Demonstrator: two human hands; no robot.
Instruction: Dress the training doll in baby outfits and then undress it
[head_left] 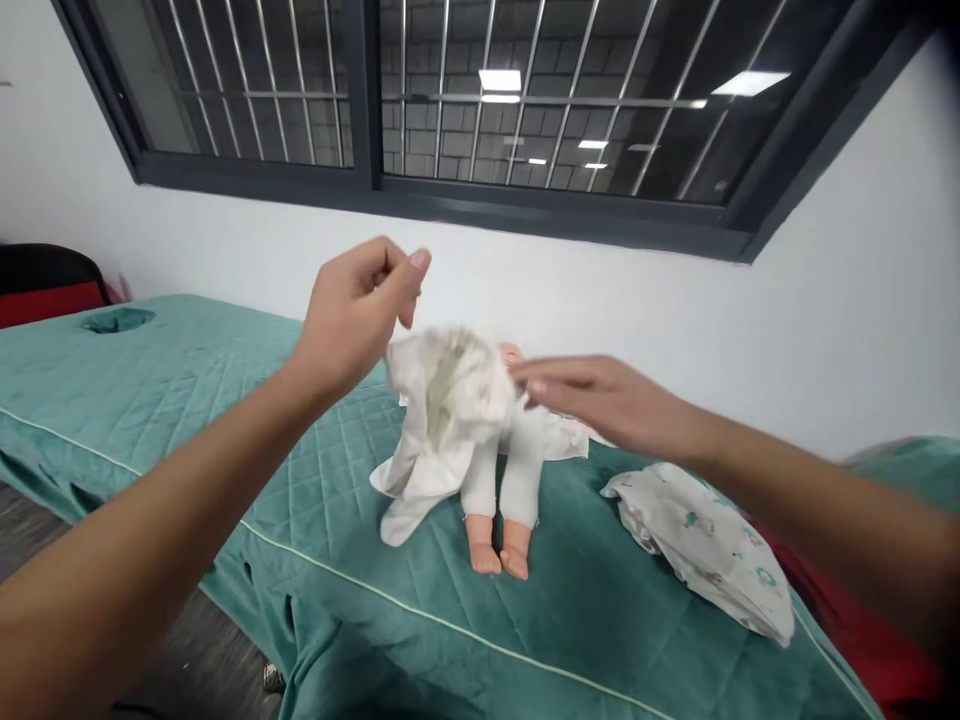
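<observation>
Holds left hand [352, 310] above and slightly left of a white garment [427, 440], fingers curled and thumb bent in; cannot tell through the blur whether gripping any cloth. Has right hand [611, 400] extended from the other side, fingers nearly straight, tips right at the garment's right edge; cannot tell whether pinching or merely touching. Places the garment between both hands, below the left fingers, closest to the right fingertips. Slants along its long axis from a gaping opening near the hands to loose ends at lower left, partly covering a doll [519, 480]. Shows the doll lengthwise on the green bed [585, 600], feet toward the viewer. Includes no evident container; cannot make out anything inside the opening.
</observation>
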